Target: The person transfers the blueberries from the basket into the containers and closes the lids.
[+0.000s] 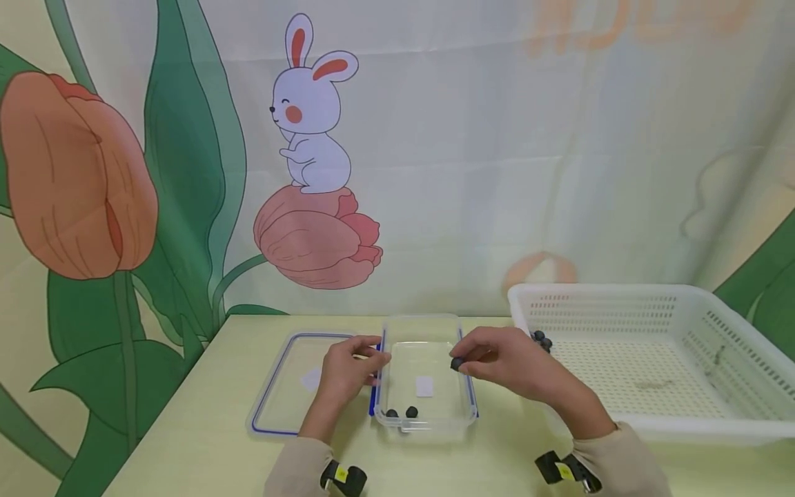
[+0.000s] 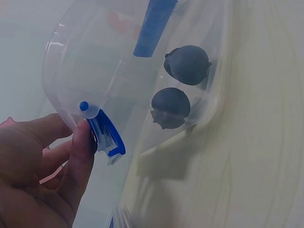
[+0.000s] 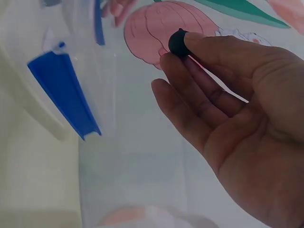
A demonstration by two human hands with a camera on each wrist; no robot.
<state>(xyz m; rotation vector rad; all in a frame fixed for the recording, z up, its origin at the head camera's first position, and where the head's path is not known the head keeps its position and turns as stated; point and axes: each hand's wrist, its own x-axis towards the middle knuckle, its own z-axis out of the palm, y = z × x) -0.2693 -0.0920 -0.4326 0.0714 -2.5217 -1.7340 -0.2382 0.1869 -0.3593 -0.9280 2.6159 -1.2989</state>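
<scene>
Between thumb and fingertips, my right hand (image 1: 506, 362) pinches one dark blueberry (image 3: 178, 43), close by the right rim of a clear plastic box (image 1: 437, 422). Blue clips (image 3: 66, 92) hang from the box's sides. My left hand (image 1: 350, 373) grips the box's left wall, thumb at the rim and fingers outside, beside a blue clip (image 2: 107, 133) in the left wrist view. Two blueberries, one round (image 1: 412, 412) and one partly behind the wall (image 1: 391, 414), lie at the near end inside the box.
Left of the box, a clear lid (image 1: 270, 407) with a blue seal lies flat on the table (image 1: 205, 414), partly behind my left hand. On the right stands a white perforated basket (image 1: 609, 291), with several blueberries (image 1: 542, 340) at its left side. A printed curtain (image 1: 447, 172) hangs behind.
</scene>
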